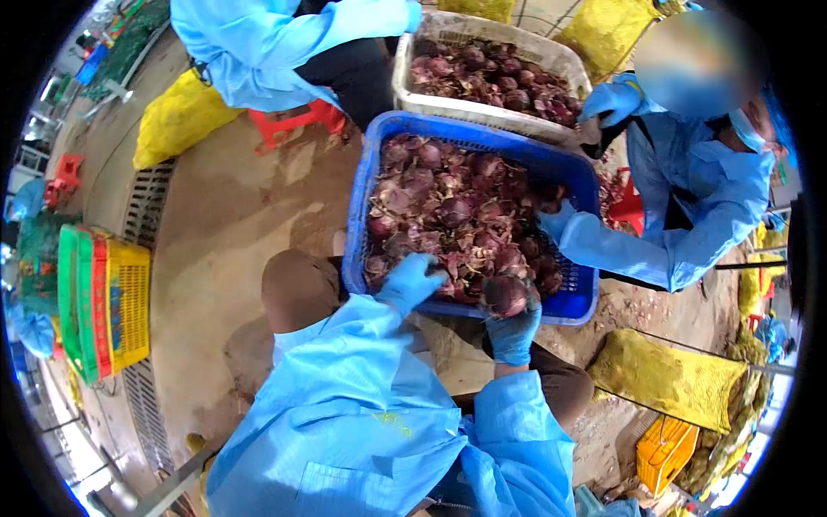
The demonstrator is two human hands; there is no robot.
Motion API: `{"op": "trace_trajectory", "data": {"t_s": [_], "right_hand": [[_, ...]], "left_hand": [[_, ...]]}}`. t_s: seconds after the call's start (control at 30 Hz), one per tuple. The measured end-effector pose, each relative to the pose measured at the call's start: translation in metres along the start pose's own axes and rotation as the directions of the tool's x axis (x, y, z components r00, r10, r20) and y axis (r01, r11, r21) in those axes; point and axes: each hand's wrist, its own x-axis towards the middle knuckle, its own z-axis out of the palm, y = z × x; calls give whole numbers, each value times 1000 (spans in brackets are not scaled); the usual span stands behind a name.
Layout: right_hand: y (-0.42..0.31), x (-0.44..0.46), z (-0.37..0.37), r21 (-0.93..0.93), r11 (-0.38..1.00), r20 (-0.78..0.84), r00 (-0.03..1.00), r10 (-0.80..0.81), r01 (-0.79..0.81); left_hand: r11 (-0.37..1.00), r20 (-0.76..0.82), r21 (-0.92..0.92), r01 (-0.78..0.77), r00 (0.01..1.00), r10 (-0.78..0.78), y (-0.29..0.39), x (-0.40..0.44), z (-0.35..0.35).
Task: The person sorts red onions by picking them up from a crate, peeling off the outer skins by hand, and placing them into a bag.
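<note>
A blue plastic crate (579,303) in front of my knees is heaped with red onions (457,209) and loose papery skins. My right hand (514,338), in a blue glove, is closed around a red onion (504,295) at the crate's near edge. My left hand (407,284), also gloved in blue, reaches over the near rim with its fingers curled. Its fingertips lie against the onions and skins, and what they pinch, if anything, is hidden.
A white crate (551,122) of onions stands behind the blue one. At the right, a co-worker's gloved hand (558,220) reaches into the blue crate. Another person's sleeve (332,30) is at upper left. Yellow sacks (185,119), a red stool (297,123) and stacked crates (129,297) stand around.
</note>
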Motion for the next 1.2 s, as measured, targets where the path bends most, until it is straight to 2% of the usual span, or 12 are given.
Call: {"op": "trace_trajectory", "data": {"t_s": [0.03, 0.1, 0.13, 0.23, 0.27, 0.33, 0.4, 0.53, 0.7, 0.93, 1.07, 1.2], "right_hand": [[7, -1, -4, 52, 998, -11, 1000, -23, 24], [12, -4, -10, -12, 998, 42, 997, -64, 64], [15, -3, -8, -376, 891, 146, 966, -214, 254], [4, -14, -6, -796, 232, 473, 814, -338, 559], [5, -18, -4, -566, 664, 404, 867, -293, 489], [2, -34, 29, -124, 965, 346, 921, -178, 233], [-2, -45, 39, -159, 942, 409, 888, -209, 294], [-2, -60, 35, -345, 877, 237, 935, -264, 335], [8, -50, 0, -125, 952, 160, 953, -258, 278], [33, -43, 16, -136, 989, 347, 938, -5, 56], [34, -57, 61, -234, 972, 487, 866, 110, 9], [58, -24, 15, -56, 993, 461, 880, 114, -100]], "left_hand": [[995, 239, 44, 94, 966, -102, 20, 4, -7], [929, 67, 369, 37, 996, -66, 28, 1, 21], [894, 99, 447, 22, 992, -74, 31, 6, 25], [826, 382, 558, -81, 909, -169, 25, 27, 27], [653, 139, 748, 116, 935, -325, 18, 34, 66], [422, -145, 848, 321, 907, -396, 10, 40, 75], [912, 436, 408, 48, 867, -240, 23, 28, 6], [972, 170, -119, 203, 968, -182, 5, 8, 3], [366, 166, -920, 138, 985, 48, 12, -19, -36], [-62, 148, -983, 170, 953, 265, 52, -26, -73], [336, 209, -922, 192, 978, 14, 52, -24, -70], [548, 243, -830, 103, 951, 190, 104, -44, -105]]}}
